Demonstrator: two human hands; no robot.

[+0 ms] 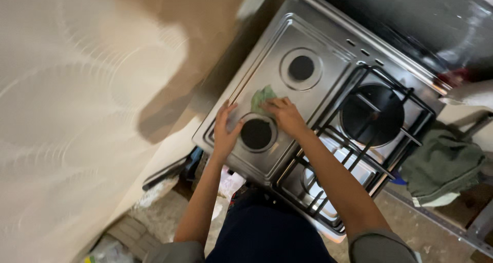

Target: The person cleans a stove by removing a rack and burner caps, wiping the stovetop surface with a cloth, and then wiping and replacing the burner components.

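A stainless steel gas stove (287,47) fills the middle of the head view. My right hand (284,114) presses a small green cloth (262,96) onto the steel top, between the two left burners. My left hand (225,132) rests flat on the stove's front left corner, fingers apart, beside the near left burner (256,134). The far left burner (301,68) is bare. A black grate (367,134) covers the right half of the stove, over a large dark burner cap (372,114).
A pale wall or panel (67,114), blurred, stands left of the stove. A grey-green towel (441,168) lies bunched on a ledge at the right. The raised dark glass lid (411,16) sits behind the stove. Rubble and scraps lie on the floor (154,217) below.
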